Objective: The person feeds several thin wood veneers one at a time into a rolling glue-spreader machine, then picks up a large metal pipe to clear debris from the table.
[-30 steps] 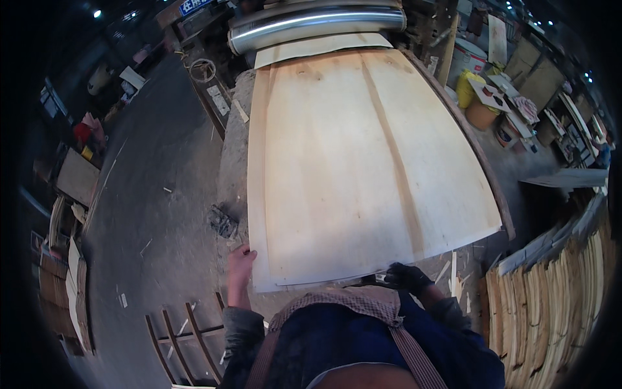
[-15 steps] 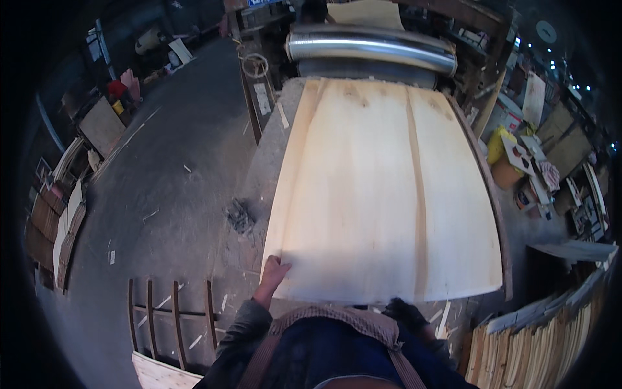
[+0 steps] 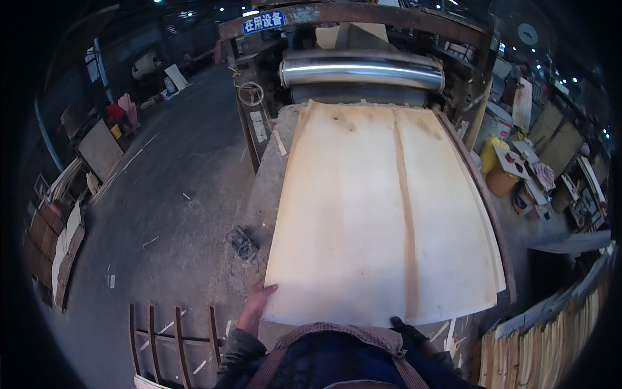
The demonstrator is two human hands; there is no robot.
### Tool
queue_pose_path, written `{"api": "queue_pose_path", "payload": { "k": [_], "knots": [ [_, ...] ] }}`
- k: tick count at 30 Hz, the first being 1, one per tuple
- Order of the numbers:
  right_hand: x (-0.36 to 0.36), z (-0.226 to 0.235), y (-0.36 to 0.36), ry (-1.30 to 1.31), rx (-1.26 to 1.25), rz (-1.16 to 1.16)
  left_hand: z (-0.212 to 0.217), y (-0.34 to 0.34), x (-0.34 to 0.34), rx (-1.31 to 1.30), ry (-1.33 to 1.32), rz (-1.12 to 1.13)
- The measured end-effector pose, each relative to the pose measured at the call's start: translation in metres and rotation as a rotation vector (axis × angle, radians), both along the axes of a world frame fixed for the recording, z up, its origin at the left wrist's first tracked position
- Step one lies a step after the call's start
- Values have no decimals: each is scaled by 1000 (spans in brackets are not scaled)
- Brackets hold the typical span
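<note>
A broad, pale wood veneer sheet with a brown streak lies in front of me. At its near left corner, my left hand is bare and closed on the edge, thumb on top and fingers mostly hidden. My right hand, in a dark glove, grips the near edge right of the middle. Its thumb tip shows over the sheet; the other fingers are hidden below. Along the right side, a strip of another pale layer shows under the top sheet. Beyond the far edge is a shiny metal roller.
A rusty machine frame with a handwheel surrounds the roller. Stacked veneer stands at lower right, and a slatted rack at lower left. A dark crumpled lump lies left of the sheet. Buckets and a yellow bag are farther right.
My left hand has slid nearer along the left edge to the corner. The right hand's thumb now shows over the near edge. A lower layer has appeared at the right. My view has tilted up.
</note>
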State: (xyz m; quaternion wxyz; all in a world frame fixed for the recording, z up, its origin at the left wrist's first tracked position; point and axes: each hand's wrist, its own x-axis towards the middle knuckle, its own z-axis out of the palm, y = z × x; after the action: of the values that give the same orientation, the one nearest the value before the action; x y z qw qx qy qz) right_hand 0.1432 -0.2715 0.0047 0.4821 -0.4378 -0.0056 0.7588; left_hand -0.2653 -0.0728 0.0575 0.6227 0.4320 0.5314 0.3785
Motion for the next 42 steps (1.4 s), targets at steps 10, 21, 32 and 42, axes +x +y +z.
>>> {"api": "queue_pose_path", "payload": {
  "k": [10,21,32,42],
  "knots": [
    [-1,-79,-16,-82,3,-107,-70,-21,5,248,1122,203],
    [-8,-111,1,182,33,-221,-51,-4,-14,-31,345,193],
    [2,-9,-3,-1231,303,268,-34,-10,16,-22,90,301],
    [9,-49,30,-164,46,14,-119,40,-4,146,291,196]
  ]
}}
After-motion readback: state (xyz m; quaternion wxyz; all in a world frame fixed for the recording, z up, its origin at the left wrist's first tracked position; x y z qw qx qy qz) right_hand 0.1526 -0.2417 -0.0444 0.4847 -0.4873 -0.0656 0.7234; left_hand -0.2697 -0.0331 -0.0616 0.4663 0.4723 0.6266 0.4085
